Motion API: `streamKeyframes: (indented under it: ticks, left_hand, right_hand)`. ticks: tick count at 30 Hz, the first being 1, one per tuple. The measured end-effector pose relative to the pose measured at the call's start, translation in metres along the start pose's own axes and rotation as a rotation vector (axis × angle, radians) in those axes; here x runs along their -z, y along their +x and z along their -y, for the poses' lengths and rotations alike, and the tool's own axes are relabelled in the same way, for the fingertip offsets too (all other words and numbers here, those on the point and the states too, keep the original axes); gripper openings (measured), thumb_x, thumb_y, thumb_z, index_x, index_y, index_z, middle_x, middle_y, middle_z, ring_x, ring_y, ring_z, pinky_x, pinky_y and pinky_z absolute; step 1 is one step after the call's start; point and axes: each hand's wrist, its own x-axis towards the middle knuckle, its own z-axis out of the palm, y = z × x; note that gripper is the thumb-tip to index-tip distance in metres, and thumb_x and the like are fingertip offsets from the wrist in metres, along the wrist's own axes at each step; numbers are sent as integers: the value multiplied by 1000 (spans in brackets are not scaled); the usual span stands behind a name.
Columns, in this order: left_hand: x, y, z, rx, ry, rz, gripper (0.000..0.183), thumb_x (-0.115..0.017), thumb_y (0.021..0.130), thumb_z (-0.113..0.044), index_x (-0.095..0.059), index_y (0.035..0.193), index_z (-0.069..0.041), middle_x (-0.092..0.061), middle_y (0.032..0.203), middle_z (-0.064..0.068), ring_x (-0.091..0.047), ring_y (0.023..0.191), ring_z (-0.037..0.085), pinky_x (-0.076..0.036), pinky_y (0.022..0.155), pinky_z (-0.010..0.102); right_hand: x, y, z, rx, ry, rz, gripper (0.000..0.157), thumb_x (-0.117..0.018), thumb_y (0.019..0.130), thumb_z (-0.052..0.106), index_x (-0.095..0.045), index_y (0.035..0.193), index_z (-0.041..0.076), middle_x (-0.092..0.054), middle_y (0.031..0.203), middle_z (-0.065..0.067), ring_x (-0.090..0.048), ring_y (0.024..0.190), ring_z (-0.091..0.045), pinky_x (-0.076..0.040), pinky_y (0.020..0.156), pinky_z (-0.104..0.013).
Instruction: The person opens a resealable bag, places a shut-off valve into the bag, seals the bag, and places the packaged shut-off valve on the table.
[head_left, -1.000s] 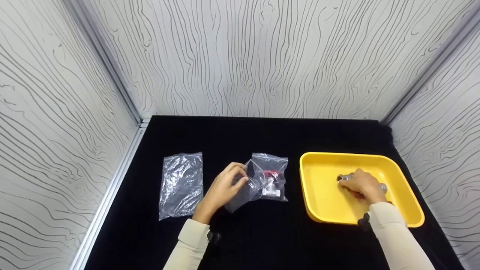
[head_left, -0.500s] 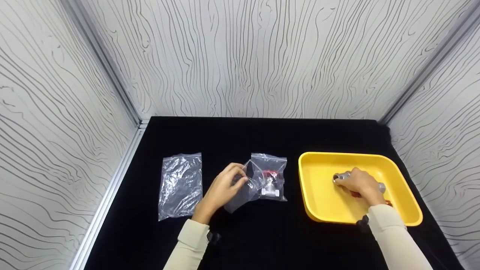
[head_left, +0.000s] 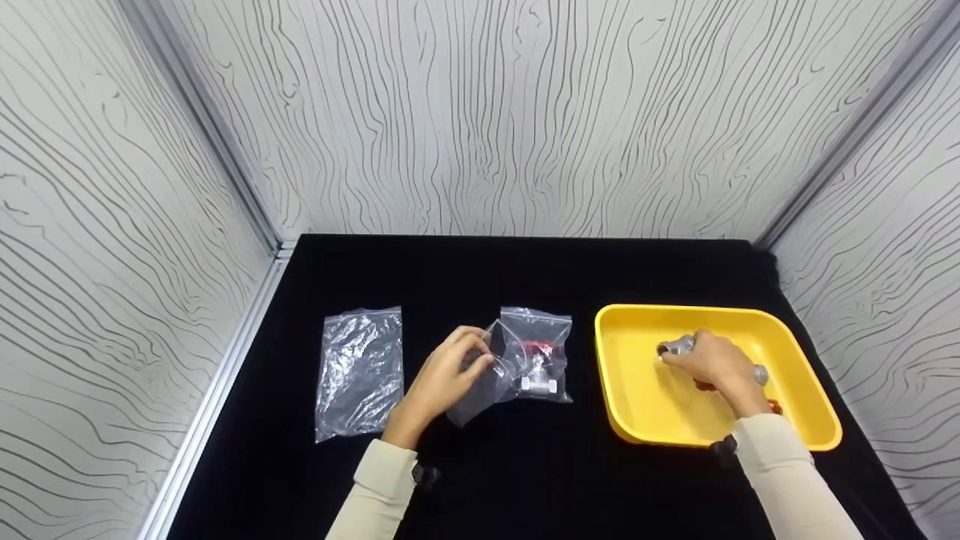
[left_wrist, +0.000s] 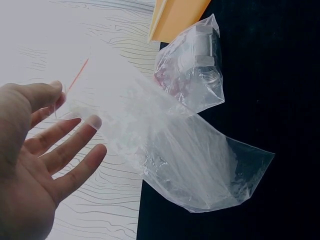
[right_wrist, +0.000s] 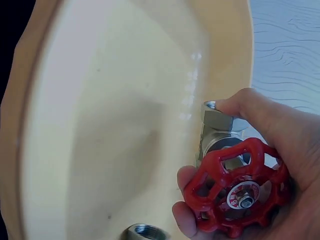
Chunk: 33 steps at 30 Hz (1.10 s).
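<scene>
My left hand (head_left: 446, 375) pinches the mouth of a clear zip bag (left_wrist: 190, 170) between thumb and index finger, its other fingers spread. The bag sags down toward the table and has nothing visible inside. My right hand (head_left: 718, 367) grips a metal gate valve (right_wrist: 217, 120), thumb on its threaded end and fingers around its body. The valve's red handwheel (right_wrist: 212, 167) faces the right wrist camera. Hand and valve are over the yellow tray (head_left: 637, 382). Another bag (head_left: 556, 326), holding a red-handled valve (head_left: 538, 384), lies just right of my left hand.
A second metal fitting (right_wrist: 145, 232) lies in the tray, its threaded end showing and part of it hidden by my right hand in the head view. A flat clear zip bag (head_left: 360, 375) lies at the left on the black tabletop (head_left: 450, 277). Patterned walls (head_left: 480, 120) enclose the table.
My right hand has shifted slightly left and up with the valve, uncovering more of the grey and red parts behind it. The left hand keeps its pinch on the zip bag.
</scene>
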Motion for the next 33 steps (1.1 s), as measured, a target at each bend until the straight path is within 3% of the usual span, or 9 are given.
streamKeyframes:
  ticks: [11,19,33]
  left_hand:
    - [0,1,-1,-6,29,1,6,-72,102,-16,-71,101,-10,-69,131,8,-71,110,20,-62,95,34]
    - [-1,1,-1,-8,43,-1,5,-73,101,-15,-71,101,-11,-70,131,7,-70,112,19,-61,95,33]
    - [-1,1,-3,-2,39,6,7,-72,102,-16,-72,101,-10,-69,132,7,-70,111,19,-61,95,32]
  right_hand:
    - [7,-10,17,45,-23,-40,75,-74,91,60,-55,122,-6,-65,77,-10,-62,58,-19,-46,53,-32]
    - [13,-21,30,72,-24,-70,80,-75,90,60,-53,128,-7,-67,89,-15,-65,59,-19,-47,54,-33]
    - [21,-35,57,105,-28,-94,75,-77,90,57,-56,129,-3,-69,86,-13,-63,56,-18,-46,52,-33]
